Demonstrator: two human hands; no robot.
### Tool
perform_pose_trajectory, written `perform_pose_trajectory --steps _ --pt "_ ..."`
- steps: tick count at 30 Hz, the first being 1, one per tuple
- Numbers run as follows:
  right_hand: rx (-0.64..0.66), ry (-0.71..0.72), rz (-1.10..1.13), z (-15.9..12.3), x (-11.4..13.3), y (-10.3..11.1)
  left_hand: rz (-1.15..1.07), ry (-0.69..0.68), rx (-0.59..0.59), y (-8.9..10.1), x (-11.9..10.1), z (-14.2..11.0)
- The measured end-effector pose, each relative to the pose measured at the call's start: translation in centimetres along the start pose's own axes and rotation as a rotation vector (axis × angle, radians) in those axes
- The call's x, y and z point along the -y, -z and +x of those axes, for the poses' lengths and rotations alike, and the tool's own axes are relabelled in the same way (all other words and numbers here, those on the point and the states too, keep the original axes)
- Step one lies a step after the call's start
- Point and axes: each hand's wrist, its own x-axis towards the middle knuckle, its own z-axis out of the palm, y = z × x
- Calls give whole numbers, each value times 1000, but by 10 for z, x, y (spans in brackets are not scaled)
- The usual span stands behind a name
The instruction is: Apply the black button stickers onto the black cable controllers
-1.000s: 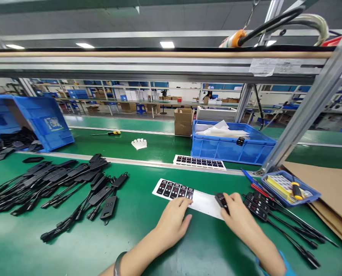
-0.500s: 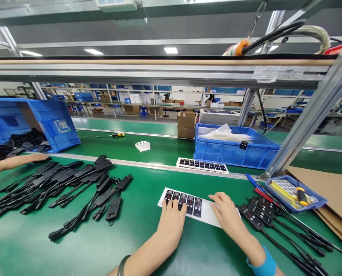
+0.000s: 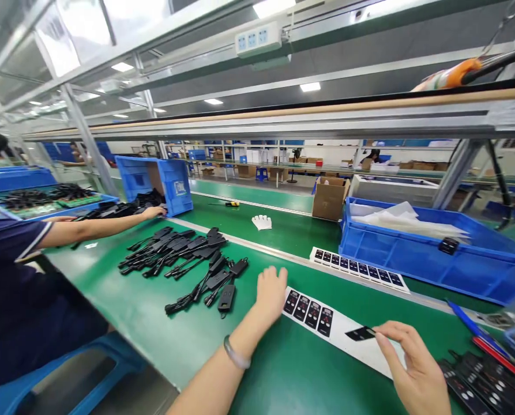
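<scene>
My right hand (image 3: 413,360) pinches a black label sticker (image 3: 360,334) by its right end, between thumb and fingertips, over the bare part of a white label sheet (image 3: 356,346). Several black labels with small printed icons (image 3: 313,314) remain stuck in a row on the sheet's left part. At the sheet's left end is my left hand (image 3: 272,292), with bent, slightly parted fingers and nothing visible in them. Left of it lie black controllers with cables (image 3: 226,298), some heaped together. Beyond my right hand, more black controllers (image 3: 486,380) show labels on their faces.
A second label sheet (image 3: 356,266) lies beside a blue bin (image 3: 413,248) holding white sheets. A white glove (image 3: 262,222) and a screwdriver (image 3: 226,203) lie farther back. At left, a co-worker's arm (image 3: 97,227) reaches toward a tipped blue crate (image 3: 177,187).
One label has come off the sheet and is now in my right hand. My left hand has moved off the labels to the sheet's left end. The view has swung left.
</scene>
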Motion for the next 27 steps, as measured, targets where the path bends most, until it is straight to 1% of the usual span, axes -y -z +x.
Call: perform_pose_trajectory --steps 2,3,5,6,7,9,11,13,15,17,18,20,22,23,24,25,27 --pt "14 -20 9 -4 -3 3 16 222 -114 6 32 17" --pt "22 -32 18 -5 -3 4 9 311 -148 8 46 22" --pt "32 -62 42 -7 -3 4 -37 430 -188 11 66 28" --pt "34 -78 58 -7 -2 4 -73 457 -201 12 70 29" --pt "36 -101 74 -7 -1 4 -117 462 -214 14 71 28" --pt "44 -164 114 -7 2 3 -228 410 -241 18 64 26" --pt "56 -247 180 -7 4 1 -373 294 -250 23 49 21" --pt "70 -323 272 -7 6 0 -550 161 -214 26 30 15" --pt "78 -373 368 -7 8 -2 -806 61 -96 25 8 6" --pt "77 -411 441 -6 12 -3 -1056 9 73 19 -14 -6" --pt "76 -432 466 -5 14 -3 -1176 6 172 15 -25 -13" --pt "77 -468 505 -4 17 -4 -1459 86 408 7 -44 -28" --pt "73 -487 535 -2 20 -5 -1763 234 657 0 -58 -43" --pt "72 -493 545 -2 21 -6 -1885 296 757 -2 -63 -50" --pt "74 -499 552 -1 23 -7 -1958 330 825 -4 -66 -56" --pt "78 -507 555 -1 24 -7 -1976 325 856 -5 -68 -61" --pt "98 -528 556 -1 26 -8 -1943 278 887 -5 -70 -69"
